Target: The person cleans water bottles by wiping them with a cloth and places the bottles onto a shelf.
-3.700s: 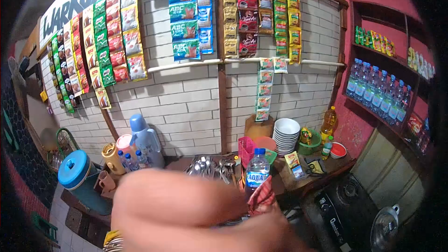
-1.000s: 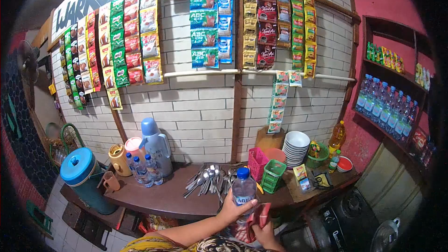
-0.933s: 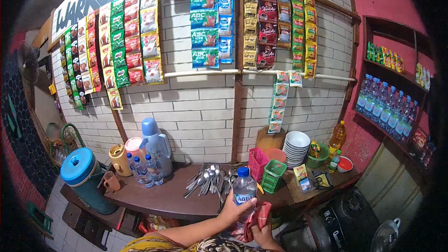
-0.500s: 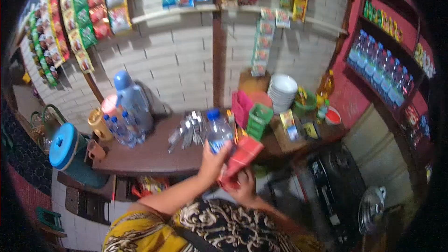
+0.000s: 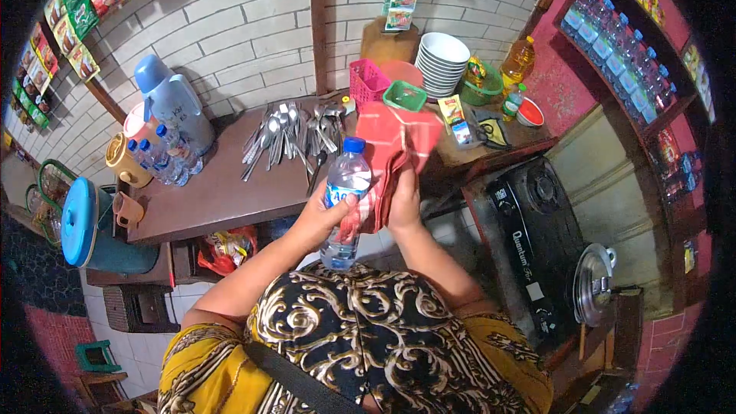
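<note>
Upright in front of my chest is a clear water bottle (image 5: 349, 176) with a blue cap and blue label. My left hand (image 5: 322, 218) is wrapped round its middle, thumb across the label. A red checked cloth (image 5: 383, 138) is bunched in my right hand (image 5: 404, 201), just to the right of the bottle. The cloth's upper part spreads out above my fingers, and its lower folds touch the bottle's side. Spoons and forks (image 5: 287, 134) lie in a pile on the brown counter (image 5: 222, 195) beyond the bottle.
Small bottles (image 5: 172, 153) and a blue thermos (image 5: 176, 107) stand at the counter's left. Baskets, stacked white bowls (image 5: 442, 65) and an oil bottle (image 5: 519, 65) are at the back right. A black stove (image 5: 529, 245) with a lidded pot (image 5: 593, 284) is at the right.
The view has tilted down, showing more of my clothing and the stove. The cloth has opened out upward in my right hand. My left hand still holds the bottle.
</note>
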Demonstrator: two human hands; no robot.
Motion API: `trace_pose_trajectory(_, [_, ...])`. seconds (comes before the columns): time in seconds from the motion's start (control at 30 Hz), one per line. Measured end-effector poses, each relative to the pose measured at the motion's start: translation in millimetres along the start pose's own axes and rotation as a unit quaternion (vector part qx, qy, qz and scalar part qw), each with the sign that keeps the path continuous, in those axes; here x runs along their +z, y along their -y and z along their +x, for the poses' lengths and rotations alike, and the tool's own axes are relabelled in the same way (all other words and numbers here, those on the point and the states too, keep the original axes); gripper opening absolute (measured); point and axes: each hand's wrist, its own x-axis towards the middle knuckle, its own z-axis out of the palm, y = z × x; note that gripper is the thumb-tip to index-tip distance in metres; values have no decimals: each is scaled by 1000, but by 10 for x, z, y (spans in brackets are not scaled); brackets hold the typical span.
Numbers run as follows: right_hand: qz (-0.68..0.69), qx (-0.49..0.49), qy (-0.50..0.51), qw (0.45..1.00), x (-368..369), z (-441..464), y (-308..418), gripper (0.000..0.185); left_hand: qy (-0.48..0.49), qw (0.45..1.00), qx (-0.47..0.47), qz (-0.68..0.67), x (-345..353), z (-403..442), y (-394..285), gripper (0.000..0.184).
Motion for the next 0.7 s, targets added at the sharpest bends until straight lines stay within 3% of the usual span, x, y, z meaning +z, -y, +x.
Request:
trace_pose_trajectory(0.03, [-197, -141, 56, 969, 40, 7, 95, 45, 7, 1000, -28, -2, -12, -3, 53, 55])
trace_pose_trajectory(0.07, [-82, -15, 141, 987, 39, 80, 71, 41, 34, 998, -43, 15, -46, -1, 102, 55])
trace_pose_trajectory(0.1, [-94, -29, 164, 982, 77, 146, 55, 42, 40, 998, -41, 25, -123, 6, 218, 53])
trace_pose_trajectory(0.13, [-94, 65, 139, 984, 190, 138, 194, 37, 46, 998, -38, 34, -122, 7, 231, 52])
trace_pose_trajectory(0.23, [-33, 72, 124, 989, 187, 162, 144, 30, 93, 993, -54, 43, -214, -64, 175, 53])
trace_pose_trajectory(0.33, [-40, 107, 20, 993, 67, 224, 8, 41, 175, 977, -78, -94, -237, -124, 60, 71])
trace_pose_trajectory(0.37, [93, 128, 35, 987, 65, 248, -99, 49, 183, 968, -138, -103, -300, -138, 113, 75])
trace_pose_trajectory(0.43, [17, 144, 48, 988, 9, 284, -65, 52, 253, 944, -181, -106, -233, -219, 192, 73])
trace_pose_trajectory(0.47, [52, 177, 40, 982, 75, 237, 48, 39, 212, 950, -207, -98, -224, -295, 295, 71])
trace_pose_trajectory(0.53, [60, 106, 108, 987, 113, 196, 16, 43, 187, 958, -202, -76, -194, -293, 381, 65])
trace_pose_trajectory(0.57, [49, 96, 140, 984, 140, 191, 53, 57, 148, 973, -172, -31, -147, -300, 339, 60])
trace_pose_trajectory(0.63, [1, 90, 134, 987, 122, 122, 90, 71, 105, 986, -127, -30, -169, -234, 442, 70])
trace_pose_trajectory(0.7, [-32, 98, 129, 986, 71, 120, 53, 72, 92, 991, -88, -35, -98, -219, 457, 75])
